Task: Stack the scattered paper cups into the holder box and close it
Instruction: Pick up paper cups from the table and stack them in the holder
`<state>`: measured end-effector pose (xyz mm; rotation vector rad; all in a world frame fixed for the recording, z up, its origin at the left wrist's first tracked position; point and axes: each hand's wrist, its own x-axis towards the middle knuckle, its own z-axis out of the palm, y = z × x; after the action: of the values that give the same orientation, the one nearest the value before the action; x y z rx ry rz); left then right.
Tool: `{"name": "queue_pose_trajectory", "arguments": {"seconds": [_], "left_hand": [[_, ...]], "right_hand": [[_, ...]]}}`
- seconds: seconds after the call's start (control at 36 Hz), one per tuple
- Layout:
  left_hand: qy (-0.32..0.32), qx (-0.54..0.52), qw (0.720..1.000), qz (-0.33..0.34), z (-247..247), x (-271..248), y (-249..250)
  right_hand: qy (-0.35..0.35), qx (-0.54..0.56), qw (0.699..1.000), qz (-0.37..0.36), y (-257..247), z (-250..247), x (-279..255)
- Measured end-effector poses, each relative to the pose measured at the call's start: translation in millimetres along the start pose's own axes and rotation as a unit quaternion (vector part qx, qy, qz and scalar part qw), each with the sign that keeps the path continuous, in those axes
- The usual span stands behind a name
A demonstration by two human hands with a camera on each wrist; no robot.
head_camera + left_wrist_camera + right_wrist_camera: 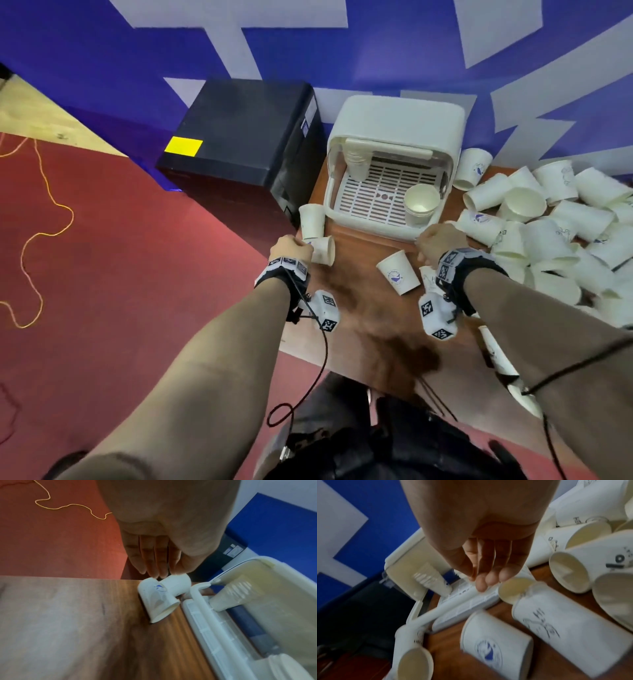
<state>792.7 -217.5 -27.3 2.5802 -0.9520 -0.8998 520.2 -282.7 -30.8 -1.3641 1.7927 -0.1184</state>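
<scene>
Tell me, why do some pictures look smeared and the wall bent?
Right wrist view: motion blur smears the white paper cup with a blue logo. Left wrist view: the white plastic holder box is soft. Head view: the wide-angle lens bows the blue-and-white wall.

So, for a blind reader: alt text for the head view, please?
The left hand touches a tipped paper cup at the table edge while the right hand is at the front rim of an open holder box with two cup stacks inside. A heap of cups lies right of it.
</scene>
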Motion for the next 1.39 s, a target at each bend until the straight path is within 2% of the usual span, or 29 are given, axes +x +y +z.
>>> {"name": "queue_pose_trajectory", "arguments": {"seconds": [0.11,0.22,0.31,0.44,0.58,0.78,0.86,0.94,1.17,1.25,1.39], "left_hand": [[-0.01,0.055,0.998,0.042,1.5,5.8,-17.3],[-0.036,0.098,0.991,0.086,16.0,24.1,-19.9],[-0.047,0.135,0.982,0.125,32.8,36.5,-12.8],[-0.089,0.229,0.945,0.214,51.6,55.9,-2.0],[-0.096,0.273,0.925,0.248,57.2,61.2,-6.2],[-0.103,0.244,0.937,0.227,58.4,56.8,-17.7],[-0.086,0.225,0.948,0.21,53.2,52.5,-23.7],[-0.068,0.246,0.946,0.199,47.0,46.1,-29.3],[-0.059,0.253,0.947,0.188,10.8,14.6,-26.1],[-0.07,0.222,0.949,0.214,-11.2,-2.2,-1.7],[-0.047,0.146,0.945,0.289,-60.7,-42.0,78.4]], "right_hand": [[-0.046,-0.02,0.999,-0.012,11.0,36.1,0.6],[-0.049,-0.089,0.994,-0.049,-3.7,52.7,-26.6],[-0.051,-0.131,0.99,-0.026,-1.2,66.8,-29.4],[0.008,-0.131,0.991,0.014,-3.1,84.8,-22.5],[0.043,-0.117,0.992,0.027,-0.4,91.1,-24.5],[0.098,-0.121,0.987,0.033,6.2,94.4,-42.8],[0.129,-0.135,0.981,0.05,10.0,96.1,-49.7],[0.137,-0.165,0.974,0.072,16.2,95.8,-61.3],[0.126,-0.111,0.982,0.082,19.8,66.7,-99.4],[0.166,-0.08,0.981,0.064,8.7,35.5,-114.7],[0.273,-0.02,0.961,0.032,-30.9,-38.8,-137.4]]}}
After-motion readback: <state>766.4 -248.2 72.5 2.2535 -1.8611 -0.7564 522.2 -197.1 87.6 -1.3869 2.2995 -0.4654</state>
